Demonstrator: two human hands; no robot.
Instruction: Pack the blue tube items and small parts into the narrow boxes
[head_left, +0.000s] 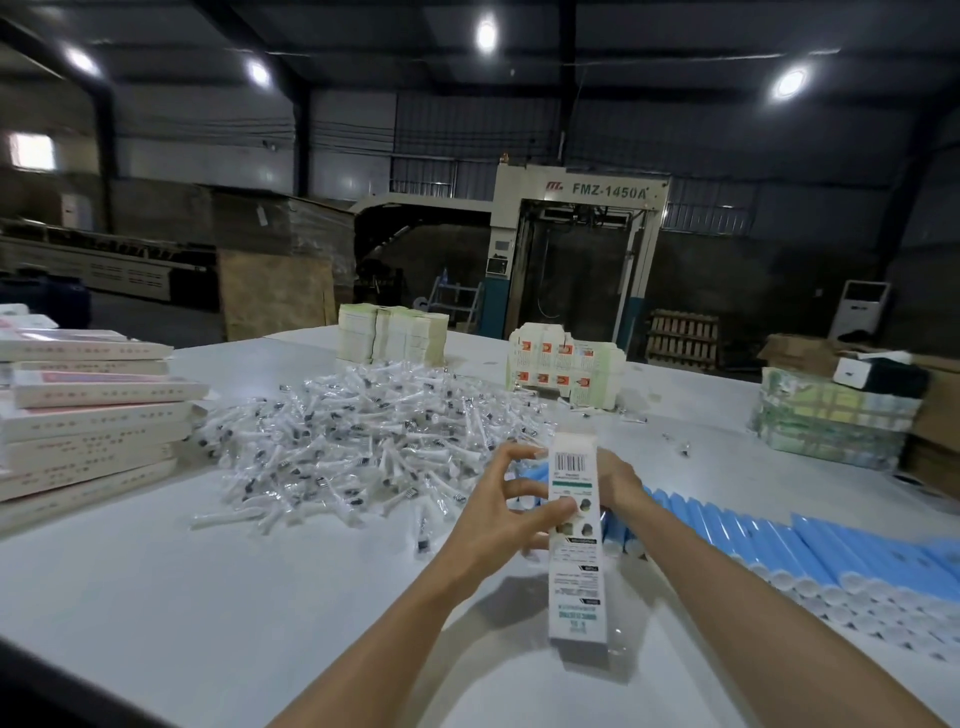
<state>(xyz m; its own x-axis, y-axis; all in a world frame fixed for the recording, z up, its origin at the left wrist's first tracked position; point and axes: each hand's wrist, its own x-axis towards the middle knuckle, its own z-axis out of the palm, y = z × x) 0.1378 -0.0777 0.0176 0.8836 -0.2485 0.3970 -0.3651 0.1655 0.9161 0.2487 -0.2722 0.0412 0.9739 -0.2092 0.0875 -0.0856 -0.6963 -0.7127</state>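
Gripping the narrow box (575, 540), left hand (498, 517) and right hand (619, 483) curl fingers (519, 453) round its sides.

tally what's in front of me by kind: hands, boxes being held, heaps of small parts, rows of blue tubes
hands: 2, left hand and right hand
box: 1, gripped by the left hand, right hand behind it
heap of small parts: 1
row of blue tubes: 1, single tubes too many to count
total: 5
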